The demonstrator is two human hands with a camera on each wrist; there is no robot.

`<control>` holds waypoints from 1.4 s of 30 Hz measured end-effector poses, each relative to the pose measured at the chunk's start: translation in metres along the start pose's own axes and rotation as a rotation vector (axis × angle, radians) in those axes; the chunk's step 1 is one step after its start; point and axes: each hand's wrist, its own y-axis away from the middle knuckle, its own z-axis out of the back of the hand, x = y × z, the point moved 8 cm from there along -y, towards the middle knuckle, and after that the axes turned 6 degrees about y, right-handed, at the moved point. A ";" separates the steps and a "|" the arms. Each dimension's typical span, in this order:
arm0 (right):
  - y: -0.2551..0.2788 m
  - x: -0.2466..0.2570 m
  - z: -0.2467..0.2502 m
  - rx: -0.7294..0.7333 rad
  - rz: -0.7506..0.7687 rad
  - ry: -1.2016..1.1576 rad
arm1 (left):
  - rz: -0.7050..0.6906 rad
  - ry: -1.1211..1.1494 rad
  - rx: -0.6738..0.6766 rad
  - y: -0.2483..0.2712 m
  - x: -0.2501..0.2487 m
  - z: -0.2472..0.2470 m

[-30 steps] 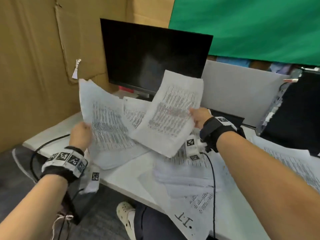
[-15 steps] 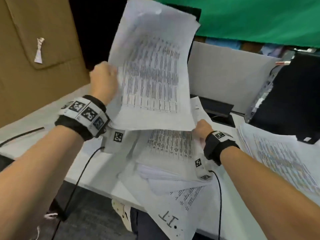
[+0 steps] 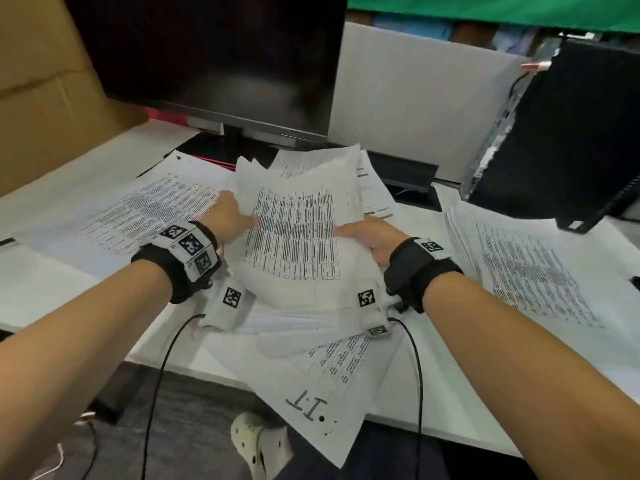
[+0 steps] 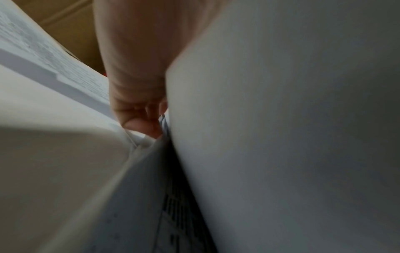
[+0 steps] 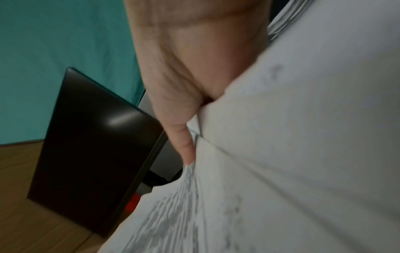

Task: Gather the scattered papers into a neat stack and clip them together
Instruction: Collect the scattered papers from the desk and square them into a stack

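Note:
A loose bundle of printed sheets (image 3: 294, 233) is held between both hands over the white desk (image 3: 104, 168). My left hand (image 3: 230, 220) grips its left edge, thumb on top; in the left wrist view curled fingers (image 4: 140, 119) sit under the sheets (image 4: 281, 119). My right hand (image 3: 367, 237) grips the right edge; in the right wrist view its thumb (image 5: 184, 142) presses on the paper (image 5: 303, 137). More sheets lie beneath, one marked "1.1" (image 3: 311, 393) hanging over the desk's front edge. No clip is in sight.
A printed sheet (image 3: 145, 209) lies on the desk at left and another pile (image 3: 526, 265) at right. A dark monitor (image 3: 214, 57) stands behind, a black computer case (image 3: 571, 133) at far right, cardboard (image 3: 41, 98) at left. Cables hang from both wrists.
My left hand has brought its raised sheets down onto the pile that the right hand held. Both hands now hold one bundle low over the desk.

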 end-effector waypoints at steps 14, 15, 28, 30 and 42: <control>0.024 0.030 0.008 -0.169 0.123 0.240 | -0.274 0.067 0.002 0.032 -0.061 -0.017; 0.031 0.037 0.017 -0.213 0.132 0.217 | -0.363 0.052 -0.024 0.037 -0.078 -0.009; 0.122 0.178 0.050 -0.323 0.540 -0.064 | -1.000 0.382 -0.273 0.119 -0.206 0.053; 0.130 0.173 0.053 -0.276 0.534 -0.007 | -0.961 0.479 -0.264 0.117 -0.197 0.058; 0.151 0.204 0.056 -0.381 0.668 -0.177 | -0.836 0.791 -0.042 0.118 -0.219 0.055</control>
